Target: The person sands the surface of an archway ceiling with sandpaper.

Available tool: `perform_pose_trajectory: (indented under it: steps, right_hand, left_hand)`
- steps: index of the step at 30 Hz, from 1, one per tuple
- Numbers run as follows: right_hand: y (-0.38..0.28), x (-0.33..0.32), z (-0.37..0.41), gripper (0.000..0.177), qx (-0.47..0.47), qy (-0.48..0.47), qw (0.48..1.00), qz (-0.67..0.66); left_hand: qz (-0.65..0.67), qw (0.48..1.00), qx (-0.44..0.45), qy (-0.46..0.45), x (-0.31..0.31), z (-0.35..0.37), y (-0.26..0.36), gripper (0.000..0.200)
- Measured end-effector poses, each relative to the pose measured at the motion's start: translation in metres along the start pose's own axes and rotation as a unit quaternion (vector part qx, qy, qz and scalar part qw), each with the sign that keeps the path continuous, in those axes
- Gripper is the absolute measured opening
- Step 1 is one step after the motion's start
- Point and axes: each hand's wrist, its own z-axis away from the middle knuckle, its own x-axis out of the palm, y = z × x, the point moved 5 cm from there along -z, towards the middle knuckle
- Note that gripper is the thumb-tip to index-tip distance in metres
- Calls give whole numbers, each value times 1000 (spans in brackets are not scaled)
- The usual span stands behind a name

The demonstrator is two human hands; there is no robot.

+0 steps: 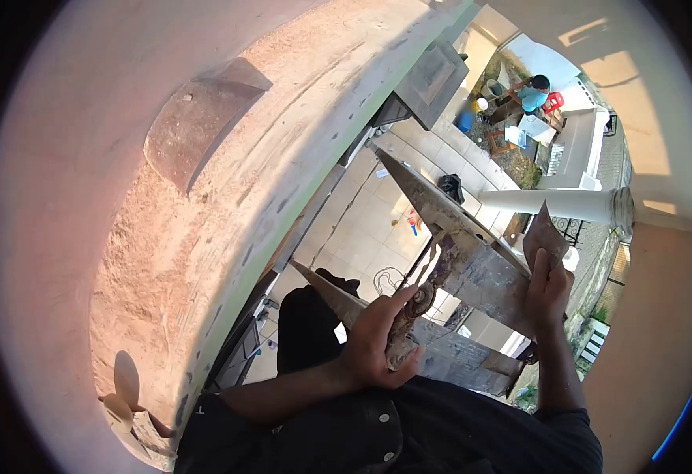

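Brown, thin and pointed: that's the blade [545, 237], sticking up beyond the fingers of the right hand [549, 294], which is closed firmly around its lower end! Over to the left hand [371, 341]: fingers curled about a crusted piece [403, 325], though whether it's truly gripped I can't tell. Between and beyond the hands, a stained board [484, 276] slants away, floor tiles far below. Well left of the left hand, a curved sheet [200, 122] lies on the dusty ledge [306, 95]. The step looks like handling tools, the blade well clear of that ledge. Any move from here calls for a secure right-hand hold, and careful balance at this height!
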Motion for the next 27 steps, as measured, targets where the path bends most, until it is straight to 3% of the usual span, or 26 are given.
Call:
perform_pose_trajectory:
  steps: [6,14,16,17,19,22,23,24,26,27]
  right_hand:
    - [1,0,-2,14,-7,-67,998,-7]
    - [1,1,-3,27,-49,-90,995,-17]
    - [1,1,-3,28,-28,-93,995,-39]
    - [0,1,-4,28,-42,-83,995,-33]
    - [-1,0,-5,27,-55,-74,995,-26]
    - [1,2,-1,18,-58,-56,997,-14]
    - [8,2,1,18,-43,-56,997,-16]
    - [10,4,0,18,-30,-52,998,-21]
    - [7,5,-2,19,-11,-54,998,-20]
    - [6,4,-2,19,-9,-41,999,-23]
  left_hand:
    - [6,999,-38,16,0,1,1,77]
    - [6,998,-54,18,-4,-1,4,78]
    - [-136,989,-46,-38,-9,-11,18,87]
    - [-137,989,-46,-39,-13,-16,31,87]
    - [-243,964,-97,-56,-23,-29,59,96]
    - [-277,954,-114,-35,-35,-33,104,96]
    - [-268,958,-100,-8,-43,-37,119,77]
    - [-277,955,-104,-1,-50,-39,130,77]
    - [-371,928,34,2,-63,-46,163,76]
    - [-369,928,35,33,-72,-48,177,68]
